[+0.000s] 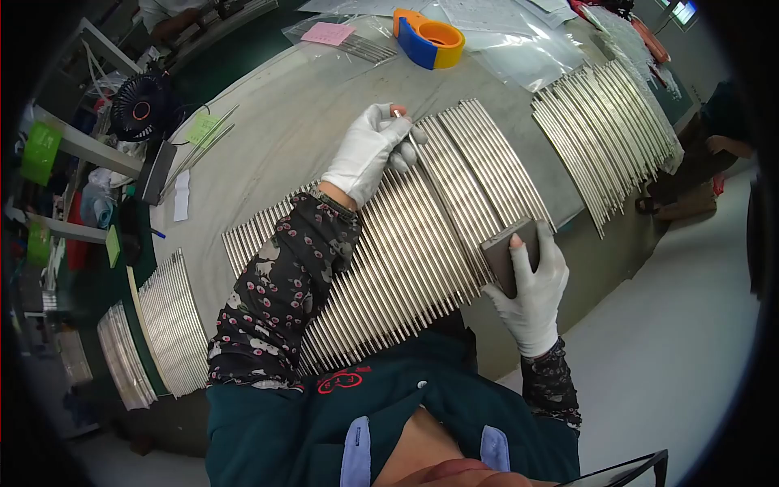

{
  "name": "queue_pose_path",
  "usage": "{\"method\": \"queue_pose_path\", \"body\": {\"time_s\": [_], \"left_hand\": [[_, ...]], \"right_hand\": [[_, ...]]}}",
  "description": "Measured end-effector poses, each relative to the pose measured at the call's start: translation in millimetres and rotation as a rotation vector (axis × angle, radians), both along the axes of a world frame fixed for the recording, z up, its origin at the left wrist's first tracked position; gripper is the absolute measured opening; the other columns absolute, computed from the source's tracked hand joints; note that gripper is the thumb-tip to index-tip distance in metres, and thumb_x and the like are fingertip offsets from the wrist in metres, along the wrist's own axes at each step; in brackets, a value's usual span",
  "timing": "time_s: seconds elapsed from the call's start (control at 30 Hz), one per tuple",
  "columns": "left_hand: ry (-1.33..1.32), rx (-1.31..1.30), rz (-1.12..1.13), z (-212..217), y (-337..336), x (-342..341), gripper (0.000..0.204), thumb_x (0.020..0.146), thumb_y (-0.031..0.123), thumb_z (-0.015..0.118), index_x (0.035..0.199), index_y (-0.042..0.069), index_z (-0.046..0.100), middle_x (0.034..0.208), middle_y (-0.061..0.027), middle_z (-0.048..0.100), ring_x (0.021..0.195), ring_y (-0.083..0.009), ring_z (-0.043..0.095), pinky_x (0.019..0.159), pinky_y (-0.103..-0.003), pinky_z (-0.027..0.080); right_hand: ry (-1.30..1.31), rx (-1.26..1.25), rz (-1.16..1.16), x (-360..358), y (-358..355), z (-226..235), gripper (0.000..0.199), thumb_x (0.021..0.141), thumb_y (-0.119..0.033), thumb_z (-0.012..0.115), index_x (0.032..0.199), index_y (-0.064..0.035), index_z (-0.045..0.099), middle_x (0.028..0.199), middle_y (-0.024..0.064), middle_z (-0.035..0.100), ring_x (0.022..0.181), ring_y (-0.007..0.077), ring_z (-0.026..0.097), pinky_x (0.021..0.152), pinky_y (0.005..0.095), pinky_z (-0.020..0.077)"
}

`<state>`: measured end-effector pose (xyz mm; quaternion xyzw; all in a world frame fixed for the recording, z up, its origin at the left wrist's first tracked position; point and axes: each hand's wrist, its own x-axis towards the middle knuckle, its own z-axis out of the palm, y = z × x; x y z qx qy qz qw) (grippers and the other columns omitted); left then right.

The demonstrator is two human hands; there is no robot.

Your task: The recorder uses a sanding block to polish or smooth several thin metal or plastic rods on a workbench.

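Note:
A long row of thin shiny metal rods (422, 235) lies side by side across the grey table (292, 130) in front of me. My left hand (369, 150), in a white glove, reaches over the far ends of the rods and pinches the tip of one rod between thumb and fingers. My right hand (531, 288), also gloved, grips a dark grey rectangular block (510, 252) that rests on the near ends of the rods at the table's edge.
More rod rows lie at the right (604, 134) and lower left (174, 325). An orange and blue tape dispenser (430, 38), clear plastic bags (519, 49) and a pink note (327, 33) sit at the far side. A small black fan (138, 105) stands left. Another person (714, 154) sits right.

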<state>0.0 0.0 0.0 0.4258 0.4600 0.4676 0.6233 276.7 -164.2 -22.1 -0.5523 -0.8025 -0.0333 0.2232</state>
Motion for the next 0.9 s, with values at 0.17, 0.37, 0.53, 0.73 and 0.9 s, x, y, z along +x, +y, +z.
{"method": "queue_pose_path", "body": {"time_s": [0.17,0.37,0.53,0.73,0.9], "left_hand": [[-0.125,0.016,0.059,-20.0,-14.8,3.7,0.018,0.105,0.022,0.056,0.108,0.004,0.056,0.091,-0.0080,0.068,0.057,-0.0060,0.057,0.047,-0.017,0.046],[-0.151,0.081,0.060,-27.9,-14.7,-7.9,0.015,0.103,0.020,0.059,0.105,0.006,0.055,0.086,-0.0083,0.068,0.056,-0.0053,0.055,0.044,-0.017,0.041],[-0.130,0.072,0.086,-27.0,-16.5,-14.1,0.013,0.103,0.019,0.058,0.105,0.006,0.055,0.085,-0.0074,0.068,0.055,-0.0055,0.054,0.043,-0.018,0.040],[-0.082,0.065,0.069,-23.4,-18.1,-22.8,0.012,0.102,0.017,0.058,0.105,0.006,0.055,0.085,-0.0066,0.068,0.054,-0.0054,0.054,0.044,-0.018,0.041],[-0.087,0.101,0.068,-21.7,-19.9,-27.2,0.014,0.102,0.019,0.059,0.104,0.006,0.056,0.084,-0.0060,0.067,0.054,-0.0047,0.054,0.044,-0.017,0.040]], "right_hand": [[0.126,-0.060,0.065,-1.8,2.5,21.9,0.093,0.058,-0.018,0.089,0.142,-0.0146,0.050,0.146,0.0235,0.043,0.124,0.0394,0.049,0.101,0.0485,0.0408],[0.206,0.105,-0.014,-59.6,40.6,43.9,0.069,0.068,-0.021,0.081,0.130,-0.0007,0.059,0.134,0.0289,0.052,0.109,0.0416,0.057,0.096,0.0478,0.0455],[0.030,0.056,0.157,-109.9,53.2,35.2,0.059,0.072,-0.027,0.078,0.125,-0.0059,0.062,0.125,0.0265,0.056,0.097,0.0376,0.061,0.080,0.0455,0.0495],[0.027,0.080,0.065,-109.8,68.7,42.8,0.050,0.072,-0.025,0.077,0.117,-0.0068,0.067,0.124,0.0255,0.057,0.092,0.0363,0.062,0.076,0.0453,0.0511],[-0.170,0.077,-0.310,-110.1,80.5,51.0,0.049,0.071,-0.025,0.077,0.117,-0.0076,0.067,0.118,0.0243,0.060,0.092,0.0359,0.063,0.073,0.0444,0.0504]]}}
